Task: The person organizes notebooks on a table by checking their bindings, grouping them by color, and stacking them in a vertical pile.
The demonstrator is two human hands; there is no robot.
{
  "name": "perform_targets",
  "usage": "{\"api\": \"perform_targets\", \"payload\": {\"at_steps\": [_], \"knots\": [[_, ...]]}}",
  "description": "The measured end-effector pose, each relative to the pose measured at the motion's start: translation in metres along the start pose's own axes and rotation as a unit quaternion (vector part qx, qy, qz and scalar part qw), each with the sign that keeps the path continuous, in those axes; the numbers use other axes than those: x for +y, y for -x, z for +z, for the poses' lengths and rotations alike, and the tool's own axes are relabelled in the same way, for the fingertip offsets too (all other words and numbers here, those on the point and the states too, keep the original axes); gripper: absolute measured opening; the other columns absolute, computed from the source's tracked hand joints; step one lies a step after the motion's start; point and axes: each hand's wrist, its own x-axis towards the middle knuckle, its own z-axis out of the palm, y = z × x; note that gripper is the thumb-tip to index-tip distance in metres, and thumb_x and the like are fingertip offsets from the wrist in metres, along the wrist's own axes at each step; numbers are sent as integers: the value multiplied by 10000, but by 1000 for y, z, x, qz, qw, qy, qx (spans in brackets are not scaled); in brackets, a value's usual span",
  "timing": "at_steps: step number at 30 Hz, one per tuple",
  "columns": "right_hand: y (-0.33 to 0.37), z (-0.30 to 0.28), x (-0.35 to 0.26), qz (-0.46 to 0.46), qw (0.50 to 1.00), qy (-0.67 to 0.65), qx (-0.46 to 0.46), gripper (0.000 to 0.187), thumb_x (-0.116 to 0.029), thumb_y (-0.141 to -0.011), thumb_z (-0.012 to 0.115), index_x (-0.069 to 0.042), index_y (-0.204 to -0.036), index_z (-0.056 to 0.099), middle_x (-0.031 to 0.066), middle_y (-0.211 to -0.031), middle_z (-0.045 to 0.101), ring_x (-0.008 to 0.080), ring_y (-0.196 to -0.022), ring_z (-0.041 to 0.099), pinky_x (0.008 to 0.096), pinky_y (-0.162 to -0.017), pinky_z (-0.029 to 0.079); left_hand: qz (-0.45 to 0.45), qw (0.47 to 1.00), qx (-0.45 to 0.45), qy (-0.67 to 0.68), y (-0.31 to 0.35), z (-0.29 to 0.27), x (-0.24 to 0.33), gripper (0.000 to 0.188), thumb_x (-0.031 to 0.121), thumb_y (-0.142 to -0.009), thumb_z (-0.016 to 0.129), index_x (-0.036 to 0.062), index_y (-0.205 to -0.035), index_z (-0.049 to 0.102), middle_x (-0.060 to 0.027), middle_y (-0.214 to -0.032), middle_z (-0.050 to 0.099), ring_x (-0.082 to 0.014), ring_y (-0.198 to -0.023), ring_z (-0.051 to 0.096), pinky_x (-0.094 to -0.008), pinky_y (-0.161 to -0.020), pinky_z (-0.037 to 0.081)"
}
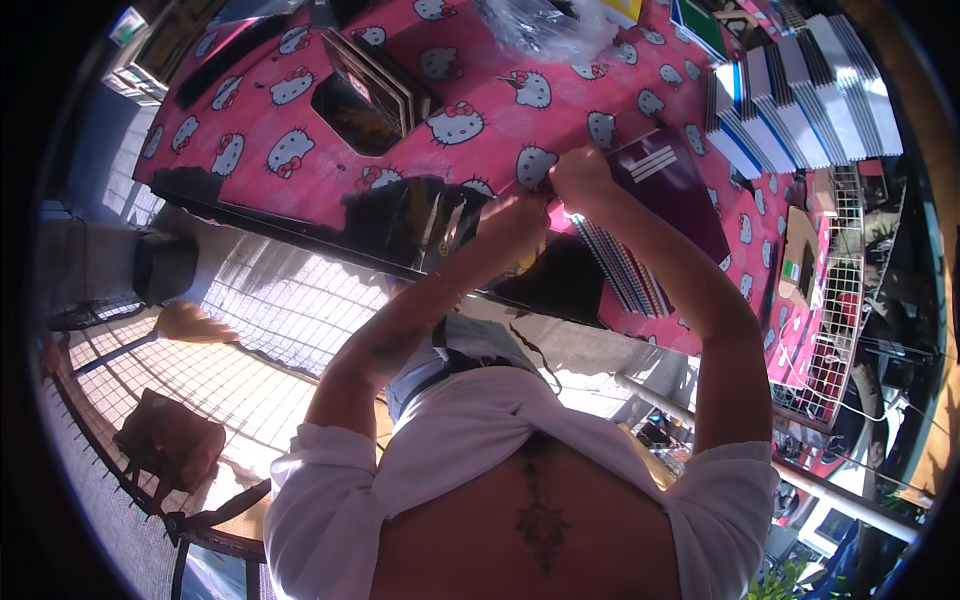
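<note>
My left hand (515,219) and my right hand (582,178) meet close together over the table, both with curled fingers. Between them shows a small red bit of something too small to name. Just under and beside my right hand lies a stack of spiral notebooks (680,187) with a dark purple cover on top. The coiled bindings face my forearm, which partly hides them. Pink cloth (560,120) printed with white cat faces covers the table, and a worn black patch (400,222) shows by my left hand.
Dark upright boards (372,90) stand in a black tray at the far left. A clear plastic bag (545,28) lies at the back. Tall notebook piles (795,105) rise at the right, near a white wire rack (838,300). A broom (195,323) is low on the left.
</note>
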Motion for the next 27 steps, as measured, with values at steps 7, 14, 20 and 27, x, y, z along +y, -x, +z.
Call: {"api": "perform_targets", "payload": {"at_steps": [7,14,20,27], "knots": [[-6,6,12,29,1000,11,3,243,-238,-664,750,-140,-886,762,37,-865,735,205,-861,719,345,-731,545,77,989,-25,-127,-12,2,-2,270,225,-858,589,54,-1057,654,-167,-901,636,-335,-864,665,-439,-677,562],[-13,12,11,8,1000,-6,7,241,-261,-660,754,-157,-878,764,47,-888,733,218,-848,717,369,-731,546,-270,873,-227,337,-31,-19,-19,316,248,-914,519,-24,-1029,633,-171,-839,686,-284,-691,701,-369,-574,587],[-21,-1,2,19,999,25,-37,354,-313,-703,773,-146,-1015,746,35,-991,731,241,-951,699,444,-791,543,-299,831,-215,418,-31,-13,-29,361,285,-921,532,-56,-999,620,-158,-839,687,-243,-697,701,-362,-559,591],[-20,9,19,8,999,-22,-29,369,-308,-607,844,-152,-930,760,53,-930,736,230,-906,708,416,-757,554,-278,806,-213,477,-32,2,-29,293,278,-907,566,-12,-911,608,-99,-752,644,-197,-626,664,-328,-525,572]]}}
